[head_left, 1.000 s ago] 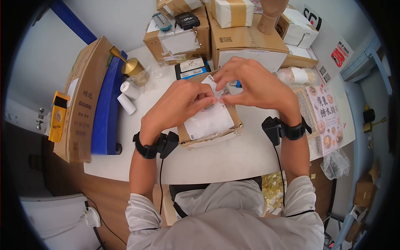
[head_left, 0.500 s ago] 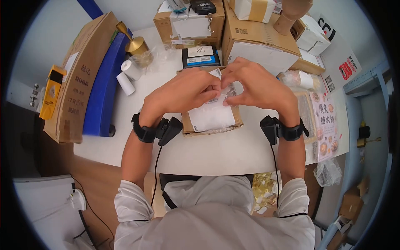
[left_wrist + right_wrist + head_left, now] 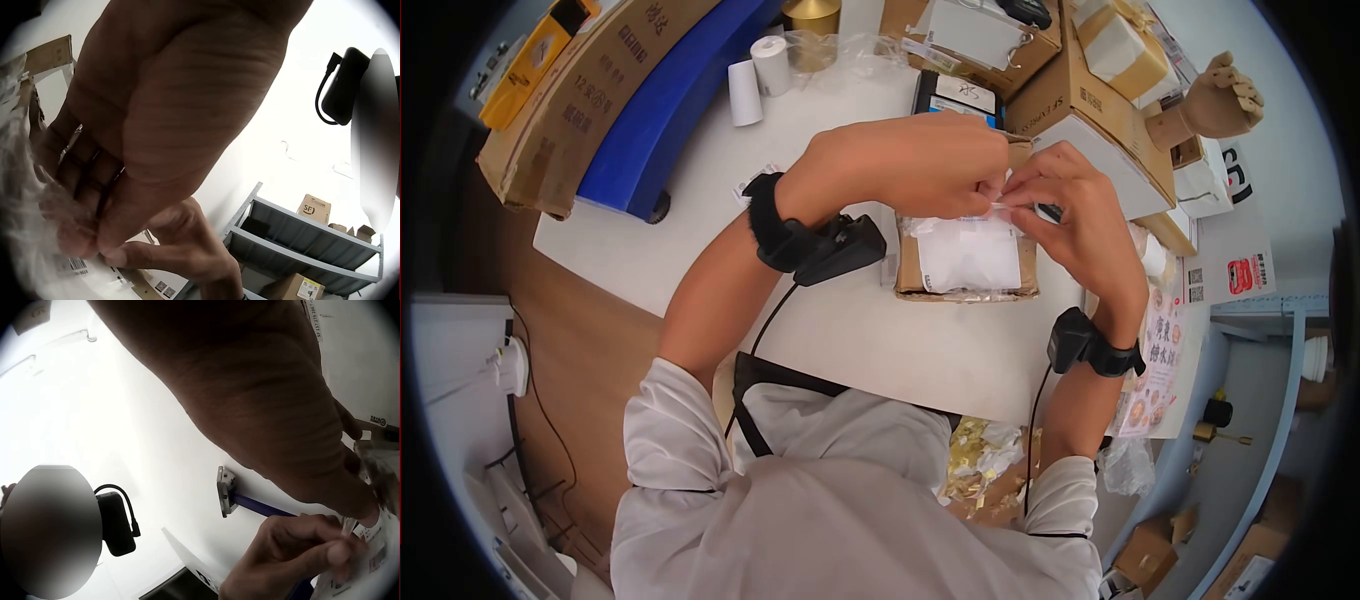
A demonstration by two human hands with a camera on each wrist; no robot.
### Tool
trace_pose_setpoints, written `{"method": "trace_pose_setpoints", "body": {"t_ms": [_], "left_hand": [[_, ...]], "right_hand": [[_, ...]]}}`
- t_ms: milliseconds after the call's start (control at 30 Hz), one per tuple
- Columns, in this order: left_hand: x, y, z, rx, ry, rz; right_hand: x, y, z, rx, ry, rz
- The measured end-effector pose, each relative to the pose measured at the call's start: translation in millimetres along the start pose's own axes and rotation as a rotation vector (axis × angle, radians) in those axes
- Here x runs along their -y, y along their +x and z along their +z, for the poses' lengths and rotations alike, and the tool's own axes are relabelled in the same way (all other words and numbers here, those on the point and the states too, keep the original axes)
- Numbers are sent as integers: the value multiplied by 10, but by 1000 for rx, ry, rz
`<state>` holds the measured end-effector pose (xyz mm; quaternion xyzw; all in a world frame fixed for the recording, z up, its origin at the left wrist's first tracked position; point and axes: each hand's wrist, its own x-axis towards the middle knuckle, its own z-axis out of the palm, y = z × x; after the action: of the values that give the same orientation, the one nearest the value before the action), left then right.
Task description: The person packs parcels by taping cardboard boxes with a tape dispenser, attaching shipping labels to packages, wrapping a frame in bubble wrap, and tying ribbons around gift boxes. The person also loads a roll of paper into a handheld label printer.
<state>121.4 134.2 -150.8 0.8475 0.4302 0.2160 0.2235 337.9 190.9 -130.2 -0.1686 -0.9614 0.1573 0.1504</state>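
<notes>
A small cardboard box (image 3: pixel 907 262) lies on the white table, with a white printed label sheet (image 3: pixel 965 258) on its top. Clear plastic film (image 3: pixel 22 200) wraps over it, bunched up at the left hand's fingers. My left hand (image 3: pixel 930 165) reaches across the box's far part and pinches the film between thumb and curled fingers. Close against it, my right hand (image 3: pixel 1068 205) also pinches the film, its thumb and fingertips almost meeting the left hand's. In the right wrist view, a barcode on the label shows beside the left hand (image 3: pixel 287 553).
Behind the box stand a black and blue box (image 3: pixel 962 92) and a large carton (image 3: pixel 1090 105). A wooden hand model (image 3: pixel 1222 95) sticks up at the right. White paper rolls (image 3: pixel 745 92) and a blue panel (image 3: pixel 675 110) are at the left. A printed leaflet (image 3: pixel 1155 370) lies at the right edge.
The head view has swung, so the table things sit differently in it. My left forearm now reaches further across the box, and the fingertips of both hands have come together at the film.
</notes>
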Motion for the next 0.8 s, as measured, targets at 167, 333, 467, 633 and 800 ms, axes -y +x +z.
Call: {"method": "trace_pose_setpoints", "body": {"t_ms": [167,333,467,633,800], "left_hand": [[-24,18,-19,41,24,19],[-31,1,-10,15,13,62],[-108,-98,-71,-26,-63,-36],[94,-120,105,-226,54,114],[41,-91,1,-151,57,-2]], "right_hand": [[55,31,-28,26,75,122],[41,28,-13,8,47,55],[-11,2,-44,41,13,123],[-21,-31,-56,28,38,152],[20,-14,-50,-27,19,136]]}}
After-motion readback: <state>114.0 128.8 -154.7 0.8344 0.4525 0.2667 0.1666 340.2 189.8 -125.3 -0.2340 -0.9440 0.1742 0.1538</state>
